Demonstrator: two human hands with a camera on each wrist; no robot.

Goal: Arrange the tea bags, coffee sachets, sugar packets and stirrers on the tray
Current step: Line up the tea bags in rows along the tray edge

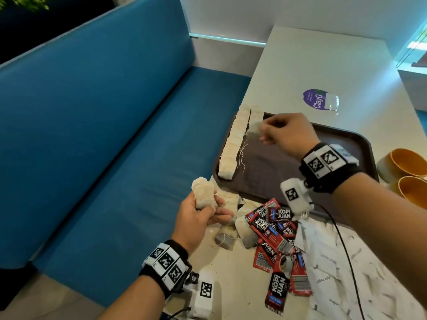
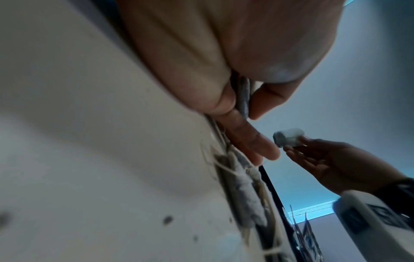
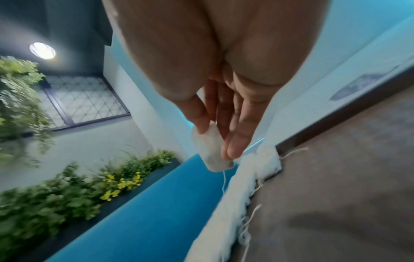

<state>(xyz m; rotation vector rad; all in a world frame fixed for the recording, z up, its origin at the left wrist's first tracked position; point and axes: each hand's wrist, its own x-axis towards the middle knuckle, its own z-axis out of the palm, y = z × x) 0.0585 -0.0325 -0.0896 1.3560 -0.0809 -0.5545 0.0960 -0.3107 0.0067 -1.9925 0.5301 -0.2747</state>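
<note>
A dark brown tray (image 1: pixel 346 139) lies on the white table. A row of tea bags (image 1: pixel 233 144) lines its left edge, with a second short row (image 1: pixel 256 115) begun beside it. My right hand (image 1: pixel 280 132) pinches one tea bag (image 1: pixel 253 130) just above the tray's far left part; the wrist view shows that tea bag (image 3: pixel 210 150) between thumb and fingers, string hanging. My left hand (image 1: pixel 203 211) grips a small stack of tea bags (image 1: pixel 203 192) off the tray's near left corner. Loose tea bags (image 1: pixel 245 232), red coffee sachets (image 1: pixel 277 241) and white sugar packets (image 1: pixel 346 273) lie on the table in front.
A blue bench seat (image 1: pixel 104 135) runs along the table's left side. Two orange bowls (image 1: pixel 409 176) stand right of the tray. A purple sticker (image 1: pixel 315 99) and a clear wrapper (image 1: pixel 331 101) lie beyond the tray. A black cable (image 1: pixel 346 250) crosses the sugar packets.
</note>
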